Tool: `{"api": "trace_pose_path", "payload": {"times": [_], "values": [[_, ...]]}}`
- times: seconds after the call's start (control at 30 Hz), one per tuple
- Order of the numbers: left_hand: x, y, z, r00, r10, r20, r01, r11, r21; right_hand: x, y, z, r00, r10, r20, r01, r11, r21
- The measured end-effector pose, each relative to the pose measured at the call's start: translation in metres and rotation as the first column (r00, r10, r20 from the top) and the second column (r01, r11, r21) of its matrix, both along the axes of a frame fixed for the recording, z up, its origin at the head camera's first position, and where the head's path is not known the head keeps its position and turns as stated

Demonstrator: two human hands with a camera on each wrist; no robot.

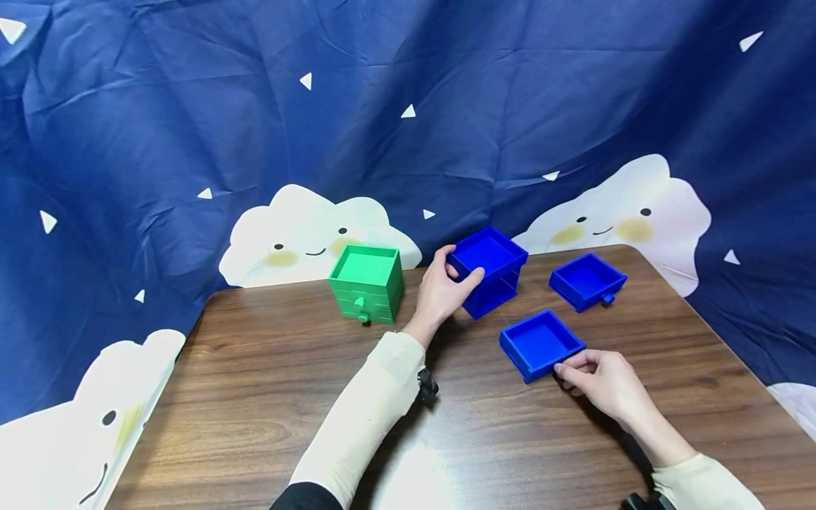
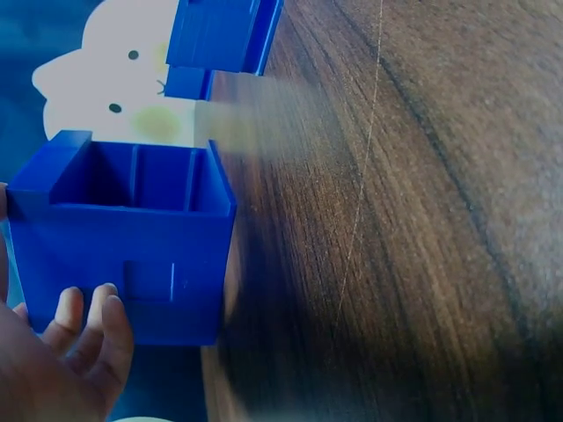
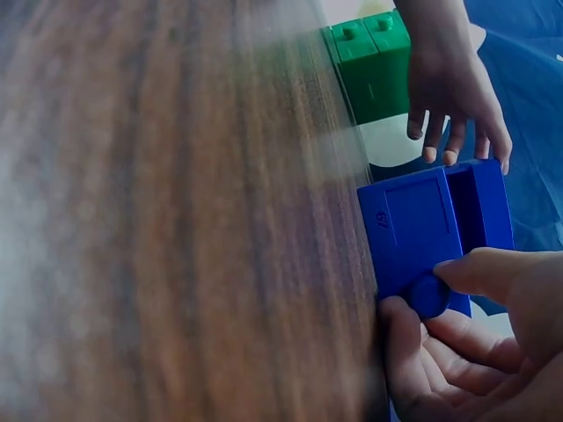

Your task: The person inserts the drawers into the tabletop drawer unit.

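My left hand (image 1: 444, 292) grips the small blue cabinet (image 1: 503, 272) by its upper part, thumb at the front rim and fingers along the left side. The cabinet's front opening shows below its tray-like top. In the left wrist view, fingertips (image 2: 113, 308) lie against the side of this cabinet (image 2: 149, 242). To the front right, my right hand (image 1: 605, 382) holds a blue drawer (image 1: 540, 343) by its front, tray side up. Thumb and fingers pinch the drawer's round knob (image 3: 427, 295) in the right wrist view.
A second blue drawer (image 1: 586, 278) with a knob lies at the right back of the wooden table (image 1: 268, 382). Left of the cabinet stands a green cabinet (image 1: 368, 283) with two knobs. A blue cloud-print curtain (image 1: 357, 127) hangs behind the table.
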State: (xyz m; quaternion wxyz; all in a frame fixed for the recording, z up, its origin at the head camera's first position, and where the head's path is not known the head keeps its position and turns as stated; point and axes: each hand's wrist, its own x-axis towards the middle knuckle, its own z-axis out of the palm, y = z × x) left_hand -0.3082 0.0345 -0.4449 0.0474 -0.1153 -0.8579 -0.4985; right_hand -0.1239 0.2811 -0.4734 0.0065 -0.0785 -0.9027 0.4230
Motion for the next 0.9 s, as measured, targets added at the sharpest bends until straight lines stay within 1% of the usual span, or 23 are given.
{"api": "trace_pose_path", "payload": {"times": [0.07,0.13,0.2,0.27,0.37,0.6,0.7,0.77,0.83,0.9], "values": [[-0.0001,0.0000,0.0002,1.000,0.000,-0.001,0.000,1.000,-0.001,-0.0010,0.0007,-0.0012,1.000,-0.001,0.010,0.002,0.996,-0.085],[-0.0001,-0.0001,0.0003,1.000,0.002,-0.001,-0.002,1.000,-0.005,-0.0021,0.0014,-0.0023,1.000,-0.001,0.019,0.005,0.983,-0.183],[-0.0001,-0.0001,0.0003,1.000,0.004,0.002,-0.004,1.000,-0.007,-0.0035,0.0030,-0.0038,1.000,0.004,0.028,0.004,0.959,-0.284],[-0.0001,-0.0002,0.0002,1.000,0.005,0.005,-0.004,1.000,-0.011,-0.0046,0.0039,-0.0053,0.999,-0.006,0.049,0.025,0.925,-0.380],[-0.0004,-0.0003,0.0001,1.000,0.003,0.007,-0.003,1.000,-0.015,-0.0057,0.0060,-0.0071,0.997,-0.014,0.073,0.047,0.881,-0.470],[0.0001,-0.0006,0.0015,1.000,0.003,0.011,-0.002,1.000,-0.009,-0.0086,0.0094,-0.0106,0.996,-0.036,0.082,0.078,0.801,-0.593],[0.0004,-0.0007,0.0020,1.000,0.003,0.015,-0.003,1.000,-0.003,-0.0091,0.0093,-0.0090,0.996,-0.047,0.079,0.086,0.782,-0.617],[0.0000,-0.0006,0.0019,1.000,0.002,0.016,-0.002,1.000,0.000,-0.0091,0.0089,-0.0068,0.995,-0.054,0.078,0.091,0.773,-0.628],[-0.0002,-0.0006,0.0021,1.000,0.001,0.015,-0.001,1.000,0.001,-0.0095,0.0090,-0.0049,0.996,-0.055,0.070,0.087,0.770,-0.632],[-0.0006,-0.0006,0.0023,1.000,0.000,0.014,0.000,1.000,0.001,-0.0102,0.0083,-0.0034,0.996,-0.067,0.066,0.094,0.760,-0.644]]}}
